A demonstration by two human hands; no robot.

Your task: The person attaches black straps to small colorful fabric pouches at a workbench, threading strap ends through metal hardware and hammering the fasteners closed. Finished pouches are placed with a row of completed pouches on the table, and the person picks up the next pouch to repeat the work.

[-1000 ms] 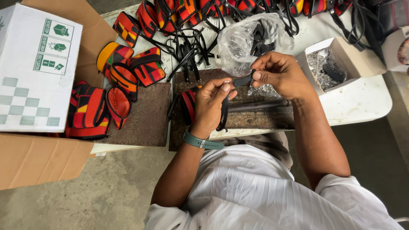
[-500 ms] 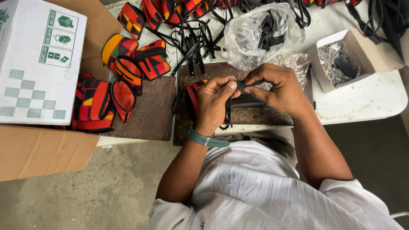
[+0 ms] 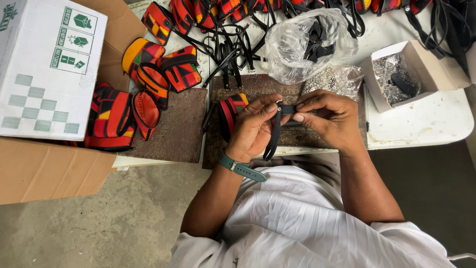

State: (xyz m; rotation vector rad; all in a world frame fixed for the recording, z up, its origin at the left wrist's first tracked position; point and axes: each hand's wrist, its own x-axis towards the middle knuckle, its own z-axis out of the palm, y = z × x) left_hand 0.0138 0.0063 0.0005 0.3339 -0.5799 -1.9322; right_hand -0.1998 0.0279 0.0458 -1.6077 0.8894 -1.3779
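Your left hand (image 3: 255, 124) and right hand (image 3: 331, 119) meet above the near edge of the white counter (image 3: 426, 124), and both are closed on the same narrow black strap (image 3: 275, 130). Your left thumb and forefinger pinch the strap near its top, where a small silvery metal piece (image 3: 279, 102) shows at your fingertips; whether it is fixed to the strap cannot be told. Your right fingers grip the short dark end (image 3: 289, 109) that runs sideways from that spot, while the rest of the strap hangs down in a loop past your left palm. A teal watch band (image 3: 241, 168) circles your left wrist. Under your hands lies a brown rough-surfaced mat (image 3: 258, 84), and a second brown mat (image 3: 178, 129) lies just to its left. A red, black and yellow patterned fabric pouch (image 3: 230, 110) sits partly behind your left hand. More patterned pouches (image 3: 148, 84) are heaped to the left, near a white printed cardboard box (image 3: 47, 69) resting on a brown carton (image 3: 44, 168). Beyond your hands, a clear plastic bag of black parts (image 3: 310, 44) sits beside a smaller clear bag of shiny metal bits (image 3: 332, 79). To the right, an open white cardboard box (image 3: 431, 62) holds more metal pieces. Loose black straps (image 3: 233, 54) tangle at the counter's far side.
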